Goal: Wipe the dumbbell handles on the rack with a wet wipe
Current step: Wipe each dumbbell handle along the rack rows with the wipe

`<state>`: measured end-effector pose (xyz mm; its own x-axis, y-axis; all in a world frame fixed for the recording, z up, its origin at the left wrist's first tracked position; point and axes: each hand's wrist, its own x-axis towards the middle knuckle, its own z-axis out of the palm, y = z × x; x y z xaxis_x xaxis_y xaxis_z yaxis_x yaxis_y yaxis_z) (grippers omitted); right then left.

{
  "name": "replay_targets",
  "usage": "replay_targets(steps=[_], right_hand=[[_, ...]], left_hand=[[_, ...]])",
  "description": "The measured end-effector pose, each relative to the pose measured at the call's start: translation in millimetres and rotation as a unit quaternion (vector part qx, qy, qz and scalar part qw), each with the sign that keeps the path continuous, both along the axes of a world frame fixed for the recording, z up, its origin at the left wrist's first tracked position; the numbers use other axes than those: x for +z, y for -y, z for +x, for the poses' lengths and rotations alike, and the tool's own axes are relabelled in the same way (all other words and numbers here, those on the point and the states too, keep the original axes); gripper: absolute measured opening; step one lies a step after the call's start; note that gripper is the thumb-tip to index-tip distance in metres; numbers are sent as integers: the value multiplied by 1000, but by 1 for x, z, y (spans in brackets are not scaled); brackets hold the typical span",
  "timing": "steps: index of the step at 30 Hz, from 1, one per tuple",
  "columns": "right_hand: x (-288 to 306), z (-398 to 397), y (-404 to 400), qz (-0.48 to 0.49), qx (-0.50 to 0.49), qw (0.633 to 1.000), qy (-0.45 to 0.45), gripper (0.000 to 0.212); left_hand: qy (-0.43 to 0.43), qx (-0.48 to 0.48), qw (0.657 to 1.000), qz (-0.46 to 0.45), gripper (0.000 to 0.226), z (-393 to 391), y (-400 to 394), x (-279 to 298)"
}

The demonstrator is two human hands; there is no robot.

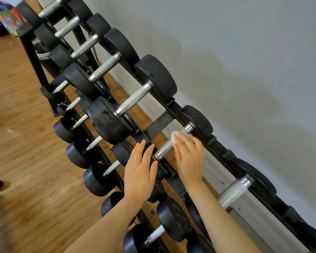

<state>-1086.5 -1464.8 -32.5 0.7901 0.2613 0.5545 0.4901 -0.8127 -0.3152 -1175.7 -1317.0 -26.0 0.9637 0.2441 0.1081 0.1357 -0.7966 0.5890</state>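
Head view of a dumbbell rack (157,125) set just in front of a grey wall (244,61) on a wood floor (16,143). Two tiers show: an upper row of large dumbbells and a lower row of smaller ones. No handle looks visibly wet, so which have already been wiped cannot be told. By judgement, the work stands at one upper-tier handle, with the handles running up the row (133,99) and the nearer one (233,191), plus the whole lower tier, possibly still to do.

Open room: the gaps between neighbouring heads leave each upper handle free from above, while the rack's rails run close beneath both handle ends and the wall lies close behind the far heads. The lower tier sits under the upper heads, so access there looks tighter.

The right hand (189,157) lies over the handle being wiped (165,148); its grip is curled down, pressing a white wet wipe (174,136) against the knurled steel near the far collar. The left hand (140,172) has a flat, open grip, fingers straight, holding nothing, resting on the near head of that dumbbell.
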Motion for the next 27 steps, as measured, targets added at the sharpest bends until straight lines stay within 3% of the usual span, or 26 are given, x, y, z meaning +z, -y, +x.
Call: replay_targets(steps=[6, 11, 16, 21, 27], right_hand=[[8, 11, -2, 36, -37, 999, 1, 20], [4, -3, -7, 72, 27, 996, -45, 26], [14, 7, 2, 137, -30, 988, -68, 25], [4, -3, 2, 151, 8, 984, -97, 26], [7, 2, 9, 204, -52, 969, -127, 24]], left_hand=[[-6, 5, 1000, -1, 56, 0, 1, -1], [-2, 2, 1000, -1, 55, 1, 1, 0], [-4, 3, 1000, -6, 56, 1, 1, -1], [-1, 3, 1000, -14, 56, 0, 1, -1], [8, 0, 1000, -21, 56, 0, 1, -1]])
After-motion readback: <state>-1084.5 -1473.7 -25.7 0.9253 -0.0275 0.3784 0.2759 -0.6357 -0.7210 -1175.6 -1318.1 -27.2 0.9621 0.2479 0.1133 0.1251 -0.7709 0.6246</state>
